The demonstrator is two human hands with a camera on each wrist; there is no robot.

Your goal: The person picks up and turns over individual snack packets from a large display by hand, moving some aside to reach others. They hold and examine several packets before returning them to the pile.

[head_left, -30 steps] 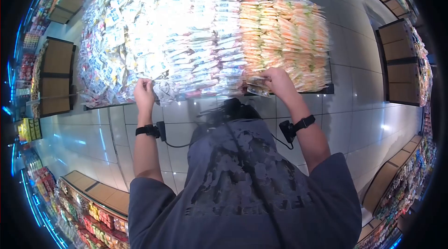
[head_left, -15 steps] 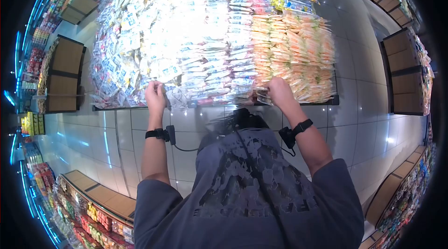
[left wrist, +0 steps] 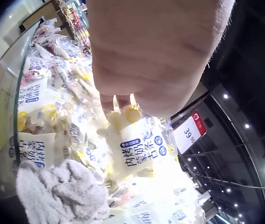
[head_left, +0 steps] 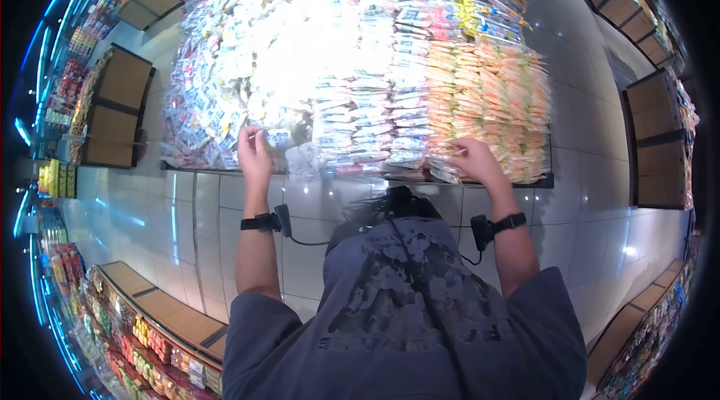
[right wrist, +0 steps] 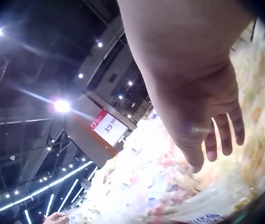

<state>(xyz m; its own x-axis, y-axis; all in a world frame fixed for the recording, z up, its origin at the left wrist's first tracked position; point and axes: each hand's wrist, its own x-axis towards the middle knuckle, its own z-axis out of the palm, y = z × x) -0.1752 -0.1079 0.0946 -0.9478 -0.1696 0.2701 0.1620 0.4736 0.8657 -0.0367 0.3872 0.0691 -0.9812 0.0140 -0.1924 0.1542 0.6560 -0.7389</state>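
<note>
At twelve o'clock of the head view lies the display stand [head_left: 546, 181], full of plastic packets. Pale packets [head_left: 367, 126] make its middle columns, and orange packets [head_left: 487, 92] lie toward two o'clock. Such thin plastic is probably slippery, so light handling near the front edge would disturb the neighbours less.

Toward three o'clock, the right hand [head_left: 480, 163] is open, its fingers a little spread and loosely bent, above the packets near the front edge; no packet is seen in its grasp. For straightening one packet, it would be better to bring the fingertips low and press evenly, not to push from high above.

Between nine and ten o'clock, the left hand [head_left: 255, 163] has bent fingers at the top of a packet. Whether they truly pinch it, one cannot tell, because the palm hides the thumb.

Just beside this hand, toward three o'clock from it, is a crumpled grey cloth [head_left: 303, 163], which should not be dragged along. Smallest is the white packet [left wrist: 139, 149] under the left fingers, tilted, with its print outward; gentle hold by the seam would avoid crushing it.
</note>
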